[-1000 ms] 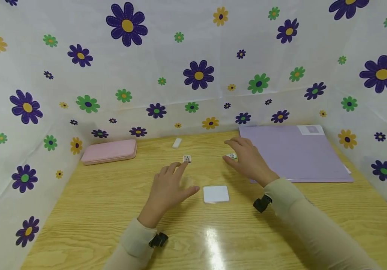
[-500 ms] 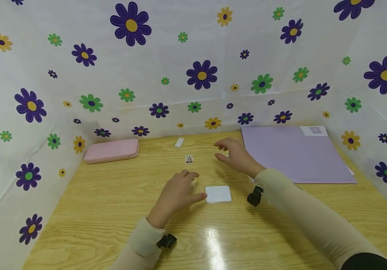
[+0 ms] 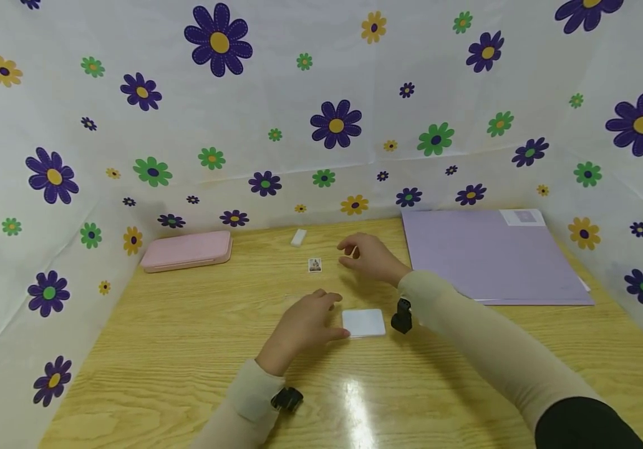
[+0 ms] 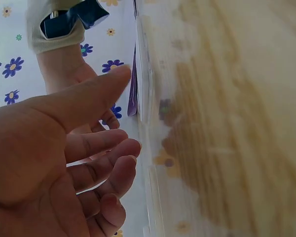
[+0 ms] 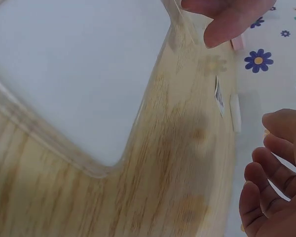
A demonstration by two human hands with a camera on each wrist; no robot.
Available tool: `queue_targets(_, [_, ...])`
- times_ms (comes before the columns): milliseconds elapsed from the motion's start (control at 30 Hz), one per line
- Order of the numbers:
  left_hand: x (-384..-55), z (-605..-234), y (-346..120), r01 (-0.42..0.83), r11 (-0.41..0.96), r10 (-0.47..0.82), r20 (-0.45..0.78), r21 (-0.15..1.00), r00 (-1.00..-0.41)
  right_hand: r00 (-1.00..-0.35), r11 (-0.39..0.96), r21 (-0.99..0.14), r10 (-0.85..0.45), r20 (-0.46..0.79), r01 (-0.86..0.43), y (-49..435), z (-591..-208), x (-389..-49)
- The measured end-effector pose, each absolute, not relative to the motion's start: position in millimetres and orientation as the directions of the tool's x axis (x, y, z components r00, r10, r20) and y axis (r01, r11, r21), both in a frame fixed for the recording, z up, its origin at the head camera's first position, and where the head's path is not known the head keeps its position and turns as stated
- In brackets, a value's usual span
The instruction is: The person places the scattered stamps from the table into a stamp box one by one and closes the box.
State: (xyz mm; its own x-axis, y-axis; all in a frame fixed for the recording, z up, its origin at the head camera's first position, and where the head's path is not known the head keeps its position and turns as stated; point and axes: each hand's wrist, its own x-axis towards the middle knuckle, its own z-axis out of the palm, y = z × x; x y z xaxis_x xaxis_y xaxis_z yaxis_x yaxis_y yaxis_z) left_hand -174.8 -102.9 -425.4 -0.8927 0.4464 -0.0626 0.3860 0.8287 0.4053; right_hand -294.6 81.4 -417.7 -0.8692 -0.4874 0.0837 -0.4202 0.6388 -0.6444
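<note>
A flat white rectangular case [image 3: 363, 323] with a clear edge lies at the middle of the table. My left hand [image 3: 304, 327] is beside it, thumb tip right at its left edge and fingers loosely bent. In the left wrist view, nothing is between the thumb and fingers of my left hand [image 4: 74, 153]. Farther back, a small stamp-like picture [image 3: 314, 265] lies on the table. My right hand [image 3: 374, 257] hovers to the right of this picture with relaxed, bent fingers. The right wrist view shows my right hand [image 5: 276, 177] holding nothing.
A white eraser-like block [image 3: 299, 237] lies behind the small picture. At the back left is a pink case [image 3: 188, 251]. A large purple folder [image 3: 495, 259] covers the back right of the wooden table [image 3: 186, 337]. Flowered cloth [image 3: 276, 81] encloses the back and sides.
My right hand has moved left, away from the folder, and now covers where a small green-and-white picture showed. My left hand has drawn back from the small picture and moved right to the white case.
</note>
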Motion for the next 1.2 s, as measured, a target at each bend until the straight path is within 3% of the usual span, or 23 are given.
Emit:
queue_targets(367, [-180.1, -430.4, -101.9, 0.402, 0.818, 0.479, -0.102, 0.411, -0.872, -0.857, 0.626, -0.688, -0.516, -0.012, -0.367, 61.2, -426.2, -306.2])
queue_targets(1200, [-183.8, -429.9, -95.7, 0.446, 0.819, 0.501, -0.072, 0.361, -0.862, -0.845, 0.703, -0.613, -0.524, -0.102, -0.362, 26.3, -437.4, -332.9])
